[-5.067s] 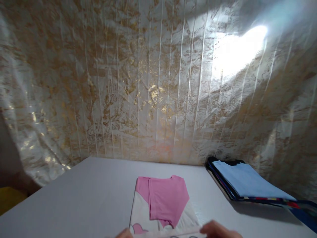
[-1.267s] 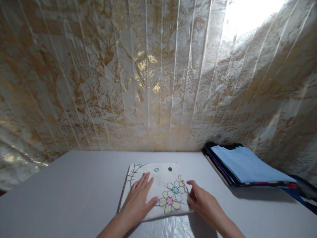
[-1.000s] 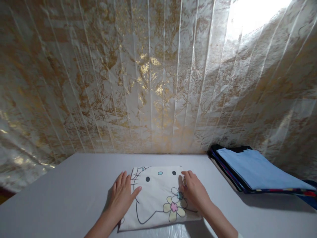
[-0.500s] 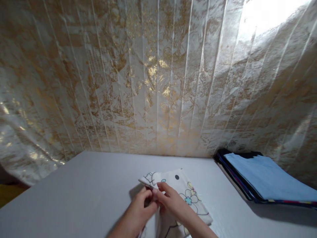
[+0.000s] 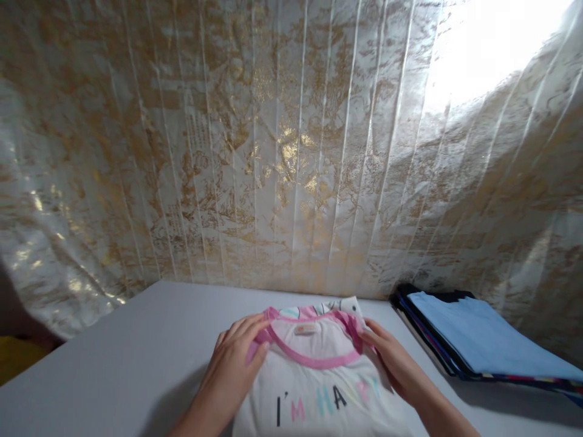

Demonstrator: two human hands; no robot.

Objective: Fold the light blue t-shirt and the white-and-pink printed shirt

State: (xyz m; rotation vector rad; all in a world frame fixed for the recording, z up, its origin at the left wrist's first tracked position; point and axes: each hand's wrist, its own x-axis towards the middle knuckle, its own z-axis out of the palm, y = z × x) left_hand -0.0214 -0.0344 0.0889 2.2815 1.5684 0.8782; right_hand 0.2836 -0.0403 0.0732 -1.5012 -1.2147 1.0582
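Note:
A white T-shirt [image 5: 310, 382] with a pink neckband and coloured lettering starting "I'M HA" lies facing up on the table. Its shoulder on the left side is between the thumb and fingers of my left hand [image 5: 234, 367]. At the opposite shoulder, my right hand [image 5: 394, 361] grips the pink edge, its thumb mostly out of sight. Behind the collar a strip of white printed fabric [image 5: 348, 305] with dark lines and a dot sticks out. The small neck label [image 5: 305, 328] shows inside the collar. The lower part of the shirt runs out of the frame.
On the right of the white table [image 5: 122, 364] is a stack of folded clothes [image 5: 492, 334], light blue on top and dark ones beneath. A shiny gold-and-silver curtain [image 5: 255, 152] hangs along the back edge. Something yellow [image 5: 22, 358] is at the far left.
My hands were close together on the folded flower-print fabric. Now they are spread apart at the shoulders of the T-shirt, whose pink collar and lettering have come into view.

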